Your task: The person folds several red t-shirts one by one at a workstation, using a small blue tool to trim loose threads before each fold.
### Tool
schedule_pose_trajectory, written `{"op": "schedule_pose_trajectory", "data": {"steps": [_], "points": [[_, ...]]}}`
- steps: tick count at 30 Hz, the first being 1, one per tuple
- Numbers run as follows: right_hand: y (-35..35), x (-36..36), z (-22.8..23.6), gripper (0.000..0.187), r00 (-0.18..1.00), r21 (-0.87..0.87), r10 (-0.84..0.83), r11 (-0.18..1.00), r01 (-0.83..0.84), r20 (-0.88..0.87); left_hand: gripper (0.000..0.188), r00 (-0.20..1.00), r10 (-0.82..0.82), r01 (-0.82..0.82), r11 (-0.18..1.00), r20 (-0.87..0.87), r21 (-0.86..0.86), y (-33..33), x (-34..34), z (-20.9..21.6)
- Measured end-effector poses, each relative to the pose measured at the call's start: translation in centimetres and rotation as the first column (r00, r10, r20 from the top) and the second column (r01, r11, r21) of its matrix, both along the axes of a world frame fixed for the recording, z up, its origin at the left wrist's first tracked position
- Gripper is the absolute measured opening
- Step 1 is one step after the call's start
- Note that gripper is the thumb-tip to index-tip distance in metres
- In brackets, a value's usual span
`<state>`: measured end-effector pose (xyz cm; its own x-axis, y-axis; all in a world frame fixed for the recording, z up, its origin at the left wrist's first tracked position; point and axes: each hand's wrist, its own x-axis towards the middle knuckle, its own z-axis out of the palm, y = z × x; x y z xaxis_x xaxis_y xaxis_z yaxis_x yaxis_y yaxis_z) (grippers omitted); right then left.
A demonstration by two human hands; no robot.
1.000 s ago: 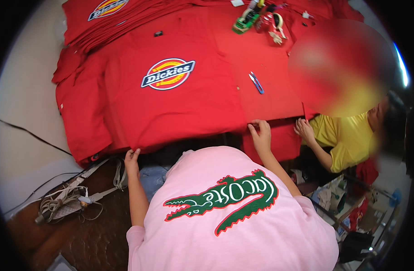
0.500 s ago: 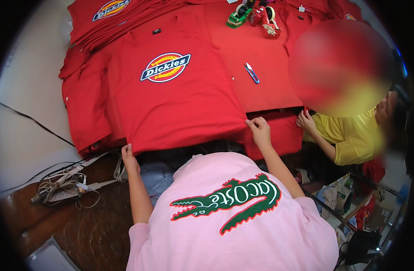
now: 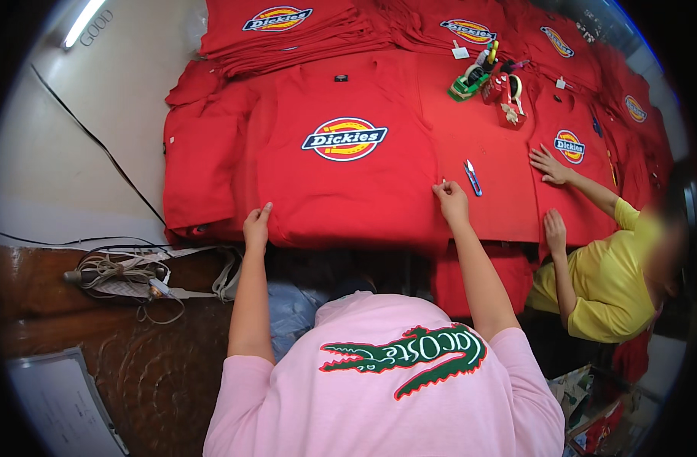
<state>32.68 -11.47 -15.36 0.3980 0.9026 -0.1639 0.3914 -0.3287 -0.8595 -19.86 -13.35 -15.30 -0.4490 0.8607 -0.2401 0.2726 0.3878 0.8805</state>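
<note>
A red shirt (image 3: 352,202) lies spread on the table in front of me, with a round yellow, white and blue print on its chest and a dark label at the neck. At its left edge, near the hem, my left hand (image 3: 257,227) pinches the cloth. My right hand (image 3: 452,202) grips the opposite edge a bit higher, thumb and fingers pressed together. Just right of that hand lie blue-handled thread snips (image 3: 472,178).
Stacks of red shirts (image 3: 303,38) fill the far side. Farther back stand a green tape dispenser (image 3: 467,85) and a red tape dispenser (image 3: 511,114). At right, a person in a yellow top (image 3: 599,278) touches another red shirt (image 3: 565,190). Bundled cables (image 3: 124,274) sit at left.
Both hands have moved away from me along the shirt's sides, and its lower edge has gone farther onto the table. The view has shifted; the other person's hand now rests on a printed shirt.
</note>
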Motion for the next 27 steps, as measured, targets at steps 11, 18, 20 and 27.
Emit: {"op": "schedule_pose_trajectory", "data": {"steps": [11, 18, 20, 27], "points": [[-3.8, 3.8, -0.6, 0.023, 0.520, -0.093, -0.121, 0.992, 0.080, -0.846, 0.037, 0.752, 0.043, 0.059, 0.990, 0.657, -0.132, -2.9, -3.6, 1.1], [-0.4, 0.7, 5.9, 0.046, 0.468, -0.380, -0.251, 0.902, -0.204, -0.847, 0.050, 0.724, -0.009, 0.192, 0.963, 0.690, -0.189, 2.1, -1.6, 3.6], [0.2, 1.8, 5.4, 0.040, 0.590, -0.337, -0.141, 0.911, -0.237, -0.795, 0.048, 0.727, -0.111, 0.295, 0.942, 0.678, -0.162, 3.4, -1.5, 3.4], [9.3, 6.4, 16.6, 0.018, 0.754, 0.344, 0.292, 0.934, -0.094, -0.588, 0.019, 0.752, -0.276, 0.177, 0.959, 0.598, 0.221, 10.9, -4.1, 18.8]]}}
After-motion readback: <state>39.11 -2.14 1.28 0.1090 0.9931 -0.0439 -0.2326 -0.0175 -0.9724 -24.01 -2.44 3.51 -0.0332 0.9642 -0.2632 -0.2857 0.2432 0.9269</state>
